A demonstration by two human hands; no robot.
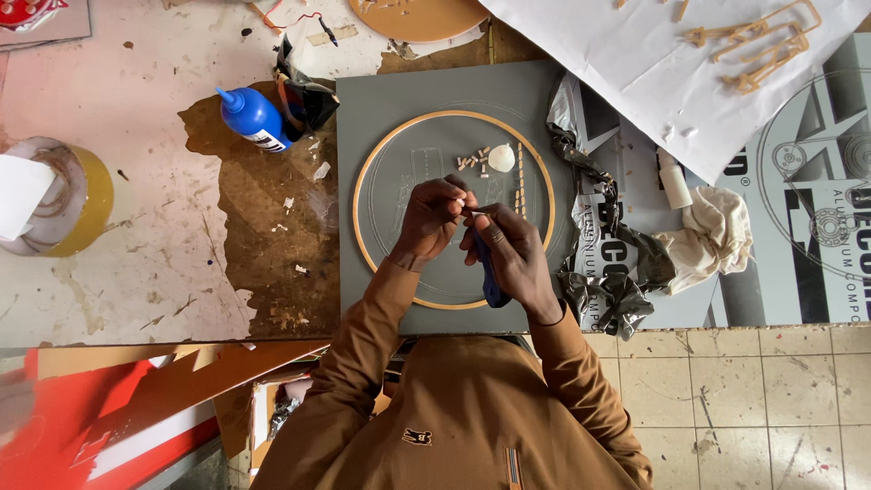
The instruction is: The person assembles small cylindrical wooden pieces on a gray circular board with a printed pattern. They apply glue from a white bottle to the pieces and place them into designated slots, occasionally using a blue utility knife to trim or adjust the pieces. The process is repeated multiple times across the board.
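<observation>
Two hands over wooden ring (365, 172) centre: left hand (434, 218) pinched on tiny sliver (473, 212), right hand (511, 257) clamped around blue tool (487, 281). Loose wooden bits (472, 160) and pale blob (502, 158) inside ring, upper part. Risk: sliver slipping from fingertips, likely lost among scattered bits.

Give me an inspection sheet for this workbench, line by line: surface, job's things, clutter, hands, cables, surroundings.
Surface: worn, paint-stained table with a grey board on top.
Job's things: round ring on the board, small wood pieces and a white blob inside it.
Clutter: blue glue bottle, tape roll, crumpled foil, white rag, white paper sheet with wooden cut-outs.
Hands: left hand and right hand meet over the ring, pinching something small; the right also holds a blue tool.
Cables: red wire at top edge.
Surroundings: tiled floor, red sign panel.
</observation>
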